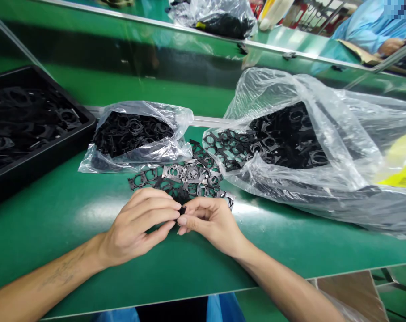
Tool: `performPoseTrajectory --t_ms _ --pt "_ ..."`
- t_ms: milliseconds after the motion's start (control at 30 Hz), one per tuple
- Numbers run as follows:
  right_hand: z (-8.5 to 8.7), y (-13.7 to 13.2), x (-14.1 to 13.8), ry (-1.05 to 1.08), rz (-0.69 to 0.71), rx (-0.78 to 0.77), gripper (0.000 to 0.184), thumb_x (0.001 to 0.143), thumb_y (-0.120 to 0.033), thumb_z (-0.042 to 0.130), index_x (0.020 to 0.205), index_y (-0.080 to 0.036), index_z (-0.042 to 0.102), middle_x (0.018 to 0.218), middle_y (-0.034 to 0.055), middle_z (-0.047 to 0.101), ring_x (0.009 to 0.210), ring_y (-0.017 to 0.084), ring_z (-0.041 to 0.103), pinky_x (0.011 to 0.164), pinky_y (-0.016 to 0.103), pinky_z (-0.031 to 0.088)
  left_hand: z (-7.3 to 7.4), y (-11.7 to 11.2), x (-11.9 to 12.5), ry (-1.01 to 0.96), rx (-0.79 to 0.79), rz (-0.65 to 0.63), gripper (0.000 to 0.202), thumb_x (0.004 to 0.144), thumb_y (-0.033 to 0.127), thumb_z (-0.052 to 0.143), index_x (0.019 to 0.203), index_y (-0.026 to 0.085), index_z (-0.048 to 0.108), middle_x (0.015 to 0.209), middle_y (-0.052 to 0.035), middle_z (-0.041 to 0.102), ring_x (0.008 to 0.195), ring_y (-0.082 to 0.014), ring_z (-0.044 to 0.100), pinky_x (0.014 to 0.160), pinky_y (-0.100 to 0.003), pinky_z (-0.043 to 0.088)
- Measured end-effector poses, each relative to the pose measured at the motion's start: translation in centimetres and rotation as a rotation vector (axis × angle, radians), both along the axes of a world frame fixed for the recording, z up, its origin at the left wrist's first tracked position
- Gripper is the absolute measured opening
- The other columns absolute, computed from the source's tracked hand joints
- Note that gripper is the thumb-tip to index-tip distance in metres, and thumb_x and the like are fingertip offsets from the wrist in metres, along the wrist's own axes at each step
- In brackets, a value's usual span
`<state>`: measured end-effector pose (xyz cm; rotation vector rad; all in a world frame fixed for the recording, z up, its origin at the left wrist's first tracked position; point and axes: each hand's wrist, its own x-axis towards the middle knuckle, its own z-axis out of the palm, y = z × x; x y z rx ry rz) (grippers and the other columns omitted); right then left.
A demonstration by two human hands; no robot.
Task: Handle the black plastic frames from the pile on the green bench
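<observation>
Green table (72, 214) is left bare across the lower half of the frame, down to its near edge. The room above is hemmed in by a black tray (38, 147) at the left, a small bag (136, 134) at centre left and a large bag (306, 143) at the right. A small black part (182, 209) is pinched at the centre of the frame between the closed fingertips of the left hand (136, 226) and the right hand (211, 221), both held low, just below a loose pile of parts (186, 176).
</observation>
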<state>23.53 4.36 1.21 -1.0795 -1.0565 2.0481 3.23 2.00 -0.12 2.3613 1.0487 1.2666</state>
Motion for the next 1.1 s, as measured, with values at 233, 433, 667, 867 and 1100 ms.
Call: performPoseTrajectory --t_ms 233,433,667,867,1100 --pt "0.03 -0.01 0.06 -0.018 0.006 0.005 0.039 0.066 -0.048 0.092 0.074 -0.016 0.070 0.063 -0.0008 0.071 0.058 0.014 0.071 0.058 0.024 0.057 -0.07 0.00 0.14 -0.015 0.005 -0.025 0.023 0.088 0.005 0.070 0.104 0.021 0.065 0.095 -0.0048 0.077 0.095 -0.0213 0.072 0.084 -0.038 0.059" --pt "-0.06 -0.14 -0.03 -0.011 0.005 0.012 0.038 0.067 -0.047 0.092 0.075 -0.016 0.071 0.064 -0.0012 0.071 0.059 0.013 0.071 0.059 0.024 0.056 -0.37 0.01 0.00 -0.002 -0.006 -0.037 0.026 0.089 0.006 0.069 0.110 0.019 0.063 0.100 -0.0072 0.076 0.099 -0.0228 0.071 0.087 -0.041 0.058" --pt "-0.09 -0.20 -0.04 -0.039 0.000 0.052 0.035 0.070 -0.046 0.090 0.077 -0.016 0.071 0.063 -0.0008 0.071 0.060 0.013 0.069 0.061 0.024 0.053 -0.48 -0.05 -0.14 0.023 -0.032 -0.023 0.027 0.088 0.006 0.070 0.112 0.016 0.064 0.103 -0.0101 0.076 0.101 -0.0239 0.070 0.090 -0.041 0.058" --pt "-0.05 -0.19 0.07 -0.105 0.042 0.136 0.034 0.074 -0.045 0.088 0.076 -0.016 0.069 0.066 -0.0007 0.070 0.060 0.011 0.063 0.060 0.023 0.048 -0.39 -0.18 0.16 0.009 -0.001 -0.066 0.032 0.088 0.004 0.071 0.116 0.015 0.063 0.103 -0.0088 0.076 0.104 -0.0224 0.068 0.092 -0.038 0.057" --pt "0.03 -0.07 0.25 -0.137 -0.023 0.264 0.026 0.083 -0.041 0.082 0.088 -0.018 0.070 0.073 0.0011 0.073 0.067 0.015 0.068 0.063 0.025 0.050 -0.37 0.03 -0.41 -0.137 -0.253 0.065 0.023 0.091 0.012 0.070 0.113 0.017 0.063 0.103 -0.0076 0.071 0.100 -0.0187 0.067 0.090 -0.031 0.054"
